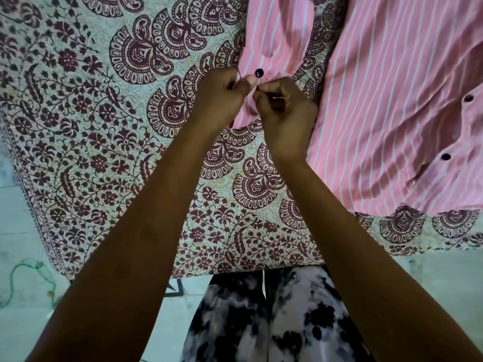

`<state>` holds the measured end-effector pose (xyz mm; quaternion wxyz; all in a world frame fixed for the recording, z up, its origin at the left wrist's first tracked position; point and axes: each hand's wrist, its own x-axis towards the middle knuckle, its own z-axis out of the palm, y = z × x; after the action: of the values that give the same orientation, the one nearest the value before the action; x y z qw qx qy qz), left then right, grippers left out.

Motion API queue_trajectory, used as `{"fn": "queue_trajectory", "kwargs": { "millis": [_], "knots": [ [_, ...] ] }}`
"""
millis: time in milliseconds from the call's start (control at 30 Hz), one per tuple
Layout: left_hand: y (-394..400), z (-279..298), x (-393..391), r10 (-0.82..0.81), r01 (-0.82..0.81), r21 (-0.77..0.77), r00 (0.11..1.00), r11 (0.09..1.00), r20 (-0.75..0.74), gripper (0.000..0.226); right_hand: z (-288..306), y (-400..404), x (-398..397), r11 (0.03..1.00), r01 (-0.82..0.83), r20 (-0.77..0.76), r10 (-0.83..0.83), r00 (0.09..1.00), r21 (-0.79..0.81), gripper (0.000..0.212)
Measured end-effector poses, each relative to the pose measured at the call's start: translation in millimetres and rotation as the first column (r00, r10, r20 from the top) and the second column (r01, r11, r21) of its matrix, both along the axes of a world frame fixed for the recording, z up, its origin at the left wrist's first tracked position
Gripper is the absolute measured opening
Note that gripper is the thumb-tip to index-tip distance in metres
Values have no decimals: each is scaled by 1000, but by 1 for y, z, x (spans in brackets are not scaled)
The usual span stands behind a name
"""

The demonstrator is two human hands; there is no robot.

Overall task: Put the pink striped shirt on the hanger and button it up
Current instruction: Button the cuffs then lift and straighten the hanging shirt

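The pink striped shirt (386, 105) lies spread on a patterned bedspread, its body at the right and a sleeve (277, 35) reaching toward the middle. Both hands work at the sleeve's cuff. My left hand (222, 96) pinches the cuff edge just below a dark button (259, 72). My right hand (285, 111) pinches the opposite cuff edge, with a second dark button partly hidden at its fingertips. Two more dark buttons (445, 156) show on the shirt front at the right. No hanger is in view.
The bedspread (109, 131) with a maroon floral print covers the bed, whose near edge runs across the lower frame. Pale floor tiles (23, 231) lie at the left with a green string (15, 273). My legs in black-and-white trousers (261, 322) stand against the bed.
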<state>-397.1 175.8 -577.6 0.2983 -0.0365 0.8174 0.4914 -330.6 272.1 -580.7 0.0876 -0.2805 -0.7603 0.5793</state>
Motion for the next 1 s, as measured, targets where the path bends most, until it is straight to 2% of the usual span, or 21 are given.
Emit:
{"fn": "queue_trajectory", "kwargs": {
  "millis": [67,167,300,433,467,500,567,633,700,767,833,900,933,1000],
  "knots": [
    [1,-1,-2,1,-1,-17,1000,1000,2,33,1,-3,0,1000,25,16,-25,1000,-3,2],
    [0,1,-1,8,-9,34,1000,999,18,33,0,-5,-2,998,66,43,-66,997,-13,3],
    [-5,0,-2,112,-113,133,994,985,17,17,-1,-6,-10,996,88,83,-86,993,-12,6],
    [-11,0,-5,78,-76,168,997,983,-6,8,1,0,-17,988,15,145,7,989,-151,6],
    [-12,0,-6,57,-55,192,998,980,-2,10,3,3,-19,970,6,154,33,988,-244,3],
    [-14,1,-8,42,-45,229,999,972,18,12,5,7,-21,935,17,181,51,982,-354,9],
    [-18,1,-12,18,-44,316,996,948,84,14,10,17,-27,829,25,250,139,958,-558,18],
    [-22,2,-16,8,-70,394,988,916,155,16,12,27,-31,708,15,262,241,935,-706,16],
    [-23,1,-19,10,-113,450,974,886,225,19,10,32,-37,622,27,258,285,923,-783,16],
    [-23,-2,-18,30,-154,455,963,877,268,22,7,33,-40,625,26,271,299,915,-780,16],
    [-20,-5,-16,57,-112,314,982,943,182,23,1,31,-38,683,-3,287,310,907,-730,17],
    [-15,-8,-12,-23,25,16,996,1000,-85,27,-4,25,-34,736,-14,296,289,911,-677,20],
    [-12,-9,-8,-102,67,-154,969,986,-226,26,-6,21,-31,749,6,301,258,918,-663,21],
    [-4,-5,-1,-236,45,-419,877,907,-417,21,-8,15,-30,740,70,299,182,937,-669,21]
  ]
}}
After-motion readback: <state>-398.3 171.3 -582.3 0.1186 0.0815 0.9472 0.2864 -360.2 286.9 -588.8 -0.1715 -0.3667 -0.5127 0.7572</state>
